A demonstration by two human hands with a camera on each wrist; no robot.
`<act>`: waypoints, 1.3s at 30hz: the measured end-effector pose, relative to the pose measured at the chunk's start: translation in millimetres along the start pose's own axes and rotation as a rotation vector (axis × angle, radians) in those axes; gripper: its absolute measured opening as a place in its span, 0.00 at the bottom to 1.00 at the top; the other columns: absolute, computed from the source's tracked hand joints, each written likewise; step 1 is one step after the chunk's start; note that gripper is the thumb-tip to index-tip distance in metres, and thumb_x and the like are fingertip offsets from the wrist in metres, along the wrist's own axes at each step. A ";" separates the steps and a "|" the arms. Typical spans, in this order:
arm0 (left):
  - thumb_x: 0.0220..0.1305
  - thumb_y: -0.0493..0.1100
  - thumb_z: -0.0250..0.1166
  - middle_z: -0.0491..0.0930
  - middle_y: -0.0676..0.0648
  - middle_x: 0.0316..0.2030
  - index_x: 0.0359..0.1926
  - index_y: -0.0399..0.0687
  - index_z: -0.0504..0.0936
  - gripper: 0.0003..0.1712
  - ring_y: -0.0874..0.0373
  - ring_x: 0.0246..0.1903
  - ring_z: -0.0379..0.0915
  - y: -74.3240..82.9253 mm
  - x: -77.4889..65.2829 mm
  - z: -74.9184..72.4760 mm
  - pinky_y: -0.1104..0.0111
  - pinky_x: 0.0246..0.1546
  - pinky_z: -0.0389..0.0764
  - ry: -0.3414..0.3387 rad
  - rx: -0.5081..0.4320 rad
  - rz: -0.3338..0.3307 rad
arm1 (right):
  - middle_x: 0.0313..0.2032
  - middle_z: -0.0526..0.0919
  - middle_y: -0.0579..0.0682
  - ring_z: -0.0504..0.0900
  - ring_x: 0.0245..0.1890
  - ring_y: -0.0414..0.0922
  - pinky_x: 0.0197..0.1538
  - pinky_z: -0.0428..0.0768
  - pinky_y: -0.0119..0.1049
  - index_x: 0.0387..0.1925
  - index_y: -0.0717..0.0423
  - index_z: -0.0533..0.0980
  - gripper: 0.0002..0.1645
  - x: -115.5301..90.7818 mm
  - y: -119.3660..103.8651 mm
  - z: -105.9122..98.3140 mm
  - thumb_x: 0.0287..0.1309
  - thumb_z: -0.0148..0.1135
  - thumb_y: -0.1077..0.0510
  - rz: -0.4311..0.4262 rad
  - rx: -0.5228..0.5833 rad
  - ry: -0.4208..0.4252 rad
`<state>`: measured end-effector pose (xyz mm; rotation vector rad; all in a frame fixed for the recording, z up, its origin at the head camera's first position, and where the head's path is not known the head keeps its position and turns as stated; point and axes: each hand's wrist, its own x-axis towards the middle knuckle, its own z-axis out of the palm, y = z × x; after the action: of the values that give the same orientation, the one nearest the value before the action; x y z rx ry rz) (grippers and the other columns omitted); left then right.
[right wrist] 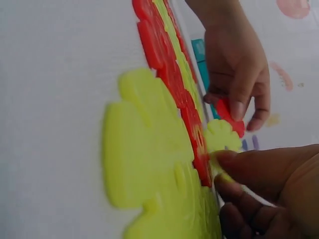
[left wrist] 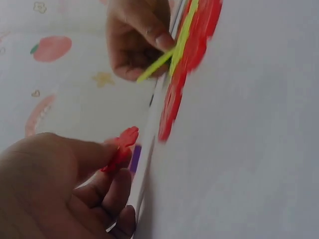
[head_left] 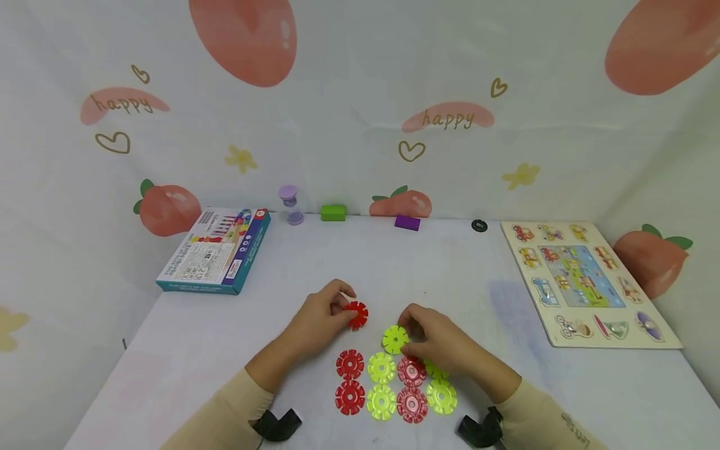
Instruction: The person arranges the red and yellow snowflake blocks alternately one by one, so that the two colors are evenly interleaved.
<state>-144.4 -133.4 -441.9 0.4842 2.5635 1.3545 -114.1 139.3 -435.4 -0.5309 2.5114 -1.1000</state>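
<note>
My left hand (head_left: 320, 315) pinches a red notched disc (head_left: 357, 315) between thumb and fingers, lifted over the table; the left wrist view shows this red disc (left wrist: 122, 149) at the fingertips. To its right, my right hand (head_left: 439, 337) pinches a yellow-green notched disc (head_left: 395, 339) by its edge. In the right wrist view that disc (right wrist: 222, 135) stands tilted. Below both hands lie two rows of flat discs in alternating columns: red (head_left: 350, 397), yellow-green (head_left: 382, 402), red (head_left: 412, 405) and yellow-green (head_left: 441, 396). The upper right yellow-green disc (head_left: 435, 370) is partly hidden by my right hand.
A boxed toy (head_left: 214, 250) lies at the back left, beside a purple sand timer (head_left: 291, 205). Along the back edge are a green block (head_left: 333, 213), a purple block (head_left: 407, 222) and a black round piece (head_left: 479, 225). A wooden puzzle board (head_left: 587, 284) lies at the right.
</note>
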 end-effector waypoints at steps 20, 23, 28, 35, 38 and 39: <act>0.60 0.55 0.66 0.64 0.44 0.62 0.63 0.50 0.75 0.31 0.44 0.60 0.56 -55.7 20.9 -67.6 0.48 0.52 0.68 0.207 0.488 -0.153 | 0.38 0.77 0.52 0.80 0.38 0.46 0.41 0.80 0.36 0.43 0.55 0.75 0.07 96.1 -31.4 -17.4 0.63 0.60 0.63 0.117 0.283 0.107; 0.62 0.58 0.63 0.55 0.47 0.70 0.69 0.51 0.66 0.38 0.44 0.67 0.48 -53.8 15.5 -68.9 0.43 0.57 0.58 0.082 0.580 -0.106 | 0.40 0.78 0.47 0.76 0.41 0.45 0.42 0.79 0.36 0.43 0.53 0.77 0.08 105.1 -34.1 -13.2 0.62 0.62 0.61 0.114 0.133 0.082; 0.63 0.64 0.58 0.49 0.47 0.72 0.73 0.55 0.59 0.42 0.43 0.67 0.44 -48.4 5.7 -67.7 0.43 0.57 0.54 -0.013 0.681 -0.095 | 0.54 0.75 0.49 0.72 0.55 0.47 0.57 0.71 0.42 0.53 0.52 0.77 0.19 100.5 -38.1 -9.9 0.60 0.64 0.54 -0.007 -0.303 0.004; 0.62 0.65 0.59 0.49 0.44 0.70 0.72 0.52 0.61 0.43 0.42 0.66 0.44 -48.8 1.0 -66.2 0.42 0.57 0.54 0.017 0.712 -0.102 | 0.74 0.46 0.43 0.43 0.72 0.51 0.64 0.55 0.60 0.75 0.44 0.51 0.47 86.8 -43.6 -4.1 0.61 0.56 0.35 -0.114 -0.654 -0.216; 0.64 0.64 0.57 0.45 0.47 0.74 0.73 0.51 0.57 0.44 0.42 0.70 0.38 -51.6 1.4 -65.8 0.41 0.59 0.51 -0.006 0.702 -0.070 | 0.74 0.44 0.43 0.41 0.73 0.51 0.63 0.54 0.61 0.75 0.43 0.50 0.47 92.5 -46.3 -1.2 0.61 0.53 0.32 -0.128 -0.665 -0.205; 0.64 0.64 0.56 0.43 0.49 0.74 0.74 0.51 0.55 0.44 0.42 0.71 0.36 -52.4 1.7 -65.6 0.40 0.60 0.50 -0.016 0.700 -0.060 | 0.74 0.44 0.43 0.41 0.73 0.51 0.63 0.54 0.61 0.75 0.43 0.50 0.48 95.7 -47.1 -0.2 0.61 0.52 0.31 -0.134 -0.671 -0.203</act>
<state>-177.3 -210.4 -448.7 0.5049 2.9561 0.3900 -188.2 65.2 -415.4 -0.9384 2.6449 -0.1870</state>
